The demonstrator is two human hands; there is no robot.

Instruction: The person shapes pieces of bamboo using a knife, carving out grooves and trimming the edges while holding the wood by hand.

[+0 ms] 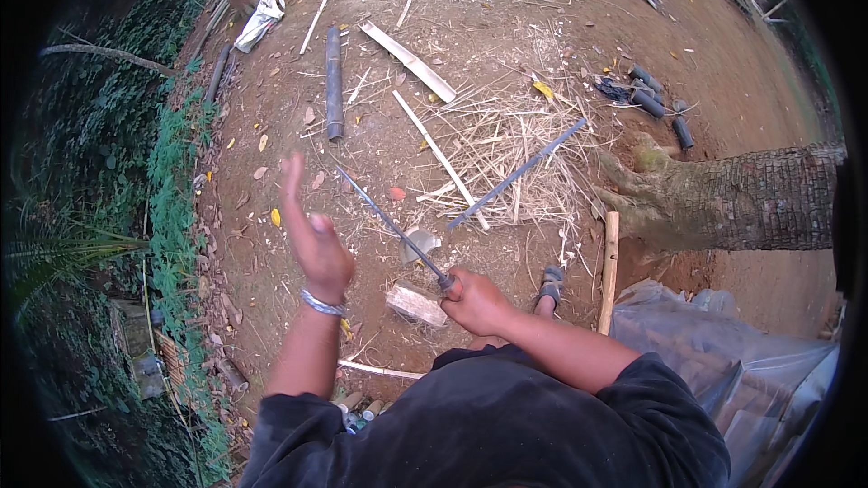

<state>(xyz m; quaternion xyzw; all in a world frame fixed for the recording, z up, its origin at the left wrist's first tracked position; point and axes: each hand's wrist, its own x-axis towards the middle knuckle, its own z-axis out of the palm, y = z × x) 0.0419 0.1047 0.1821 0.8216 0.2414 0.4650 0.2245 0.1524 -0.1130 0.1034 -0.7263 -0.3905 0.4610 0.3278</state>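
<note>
My right hand (479, 304) is closed round the handle of a machete (384, 217), a long narrow dark blade pointing away to the upper left. Raised on the left, my left hand (321, 253) is empty, its fingers stretched out, with a pale band round the wrist. Below the blade, a pale wooden block (416, 305) lies on the ground near my right hand. A small greyish rounded piece (421, 246) shows behind the blade; its kind is unclear.
Ahead lie a dark bamboo pole (334, 86), a split bamboo half (409, 63), a pale strip (441, 161) and a dark strip (518, 172) across shavings (542, 140). A tree trunk (750, 197) and plastic sheeting (723, 352) stand right; green plants (172, 199) edge the left.
</note>
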